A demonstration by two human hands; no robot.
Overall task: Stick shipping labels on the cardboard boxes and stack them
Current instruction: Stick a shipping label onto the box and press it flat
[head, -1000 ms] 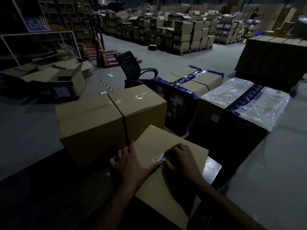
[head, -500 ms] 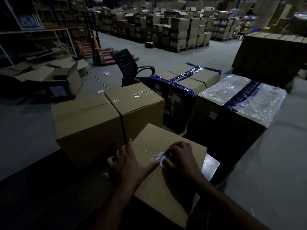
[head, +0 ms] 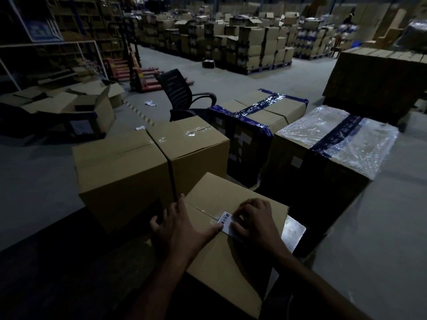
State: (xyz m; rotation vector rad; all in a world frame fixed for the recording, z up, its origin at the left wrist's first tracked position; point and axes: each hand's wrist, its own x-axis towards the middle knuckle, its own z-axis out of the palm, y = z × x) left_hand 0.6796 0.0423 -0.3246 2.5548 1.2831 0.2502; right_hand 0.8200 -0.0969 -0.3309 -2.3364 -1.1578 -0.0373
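Your left hand [head: 182, 227] lies flat, thumb on the label [head: 227, 221]; right hand [head: 254, 221] fingertips press it down. More label shows than a second ago on the nearest box [head: 221, 262]; nearly stuck.

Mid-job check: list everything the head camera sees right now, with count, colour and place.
near box: 1, brown, under both hands
label: 1, white with barcode, on its top
plain boxes: 2, brown, side by side behind it
blue-taped box: 1, centre
plastic-wrapped box: 1, right
office chair: 1, black, beyond
pallet stacks: many, far floor
left hand: flat, thumb at label
right hand: fingers pressing label
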